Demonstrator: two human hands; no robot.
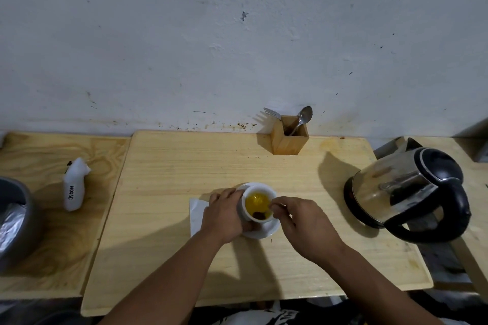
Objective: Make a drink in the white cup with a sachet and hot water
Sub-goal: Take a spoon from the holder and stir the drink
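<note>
The white cup (260, 188) stands on a white saucer (270, 231) at the middle of the wooden table (184, 166). It holds yellow liquid, with a dark brown sachet (258, 215) sunk at the near side. My left hand (224, 215) wraps around the cup's left wall. My right hand (303, 221) is at the right rim, thumb and forefinger pinched over the sachet on what looks like its thin thread. The black and steel kettle (406, 192) rests on its base at the right.
A white paper (196, 214) lies under my left hand, beside the saucer. A wooden holder (287, 140) with a spoon (305, 115) and a fork (272, 113) stands against the wall. At the left are a white labelled object (74, 187) and a lined grey bin (13, 216).
</note>
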